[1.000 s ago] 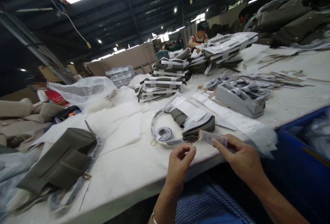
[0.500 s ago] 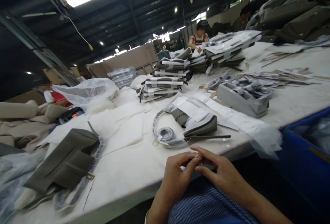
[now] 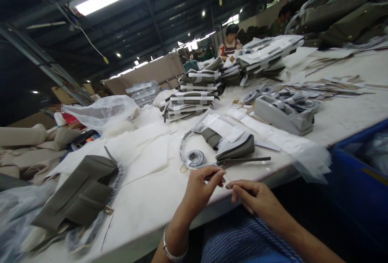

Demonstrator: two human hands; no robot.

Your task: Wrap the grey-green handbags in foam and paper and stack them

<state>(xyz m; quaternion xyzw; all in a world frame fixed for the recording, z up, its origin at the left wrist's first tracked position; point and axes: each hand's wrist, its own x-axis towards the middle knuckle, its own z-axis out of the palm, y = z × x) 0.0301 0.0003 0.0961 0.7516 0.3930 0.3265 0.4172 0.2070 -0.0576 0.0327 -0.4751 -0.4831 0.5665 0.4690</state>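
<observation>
A thin pale rubber band [image 3: 228, 181] is stretched as a small loop between my two hands, above the table's front edge. My left hand [image 3: 201, 188] pinches one end of it between thumb and fingertips. The other end is in the closed fingers of my right hand [image 3: 254, 196]. Just beyond them lies a grey-green bag [image 3: 236, 150], partly covered with white paper. Its plastic-wrapped strap [image 3: 194, 158] is coiled at the left, and a yellow ring [image 3: 183, 169] lies beside the coil.
Another grey-green bag [image 3: 79, 198] lies at the left on the white table [image 3: 145, 210]. Behind are stacked wrapped bags [image 3: 190, 98]. A grey tape dispenser [image 3: 281, 115] stands at the right, near a blue bin [image 3: 357, 198]. A co-worker [image 3: 230, 44] sits at the back.
My hands have drawn apart, the left moving up and left, so the rubber band now shows as a loop between them. A bracelet on my left wrist has come into view.
</observation>
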